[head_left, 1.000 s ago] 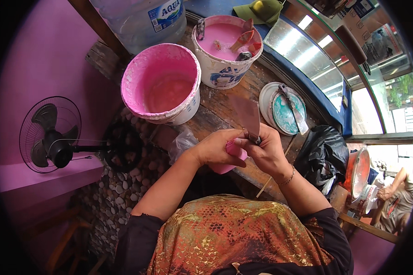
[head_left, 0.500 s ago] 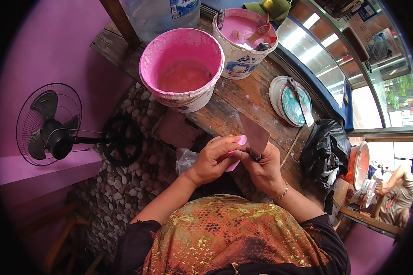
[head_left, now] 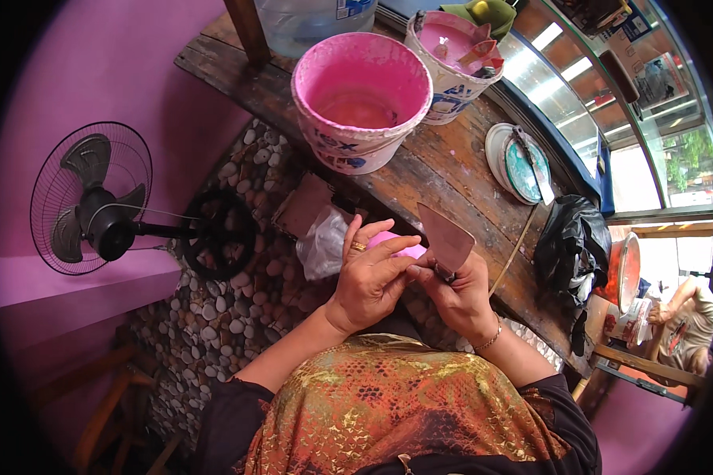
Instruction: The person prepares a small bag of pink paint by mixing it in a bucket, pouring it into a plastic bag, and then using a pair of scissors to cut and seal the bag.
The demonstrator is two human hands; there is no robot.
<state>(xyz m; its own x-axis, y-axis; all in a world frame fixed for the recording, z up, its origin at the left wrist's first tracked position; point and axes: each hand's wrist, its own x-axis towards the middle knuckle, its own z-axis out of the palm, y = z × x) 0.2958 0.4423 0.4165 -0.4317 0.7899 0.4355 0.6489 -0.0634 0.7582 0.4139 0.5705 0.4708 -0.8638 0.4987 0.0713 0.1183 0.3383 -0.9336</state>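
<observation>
My right hand [head_left: 461, 294] is closed around a scraper, its flat brown-grey blade [head_left: 447, 240] pointing up and away from me. Just left of it, my left hand [head_left: 372, 281] has its fingers stretched and spread, a ring on one of them. A bright pink, soft-looking piece [head_left: 396, 243] shows beyond the left fingers, close to the blade; I cannot tell which hand bears its weight. The thumb side of my left hand meets the right fingertips. A clear plastic bag [head_left: 322, 244] hangs beside my left hand.
A large pink-lined bucket [head_left: 313, 131] and a second bucket [head_left: 451, 99] with pink paint and tools stand on the wooden table [head_left: 420, 178]. Lids [head_left: 509, 146] with a knife, a black bag [head_left: 570, 245] and a fan [head_left: 107, 218] surround me. Another person [head_left: 685, 324] is far right.
My left fingers have opened from around the pink piece and spread. The view has shifted, so the buckets and table appear farther right. The scraper stays in my right hand.
</observation>
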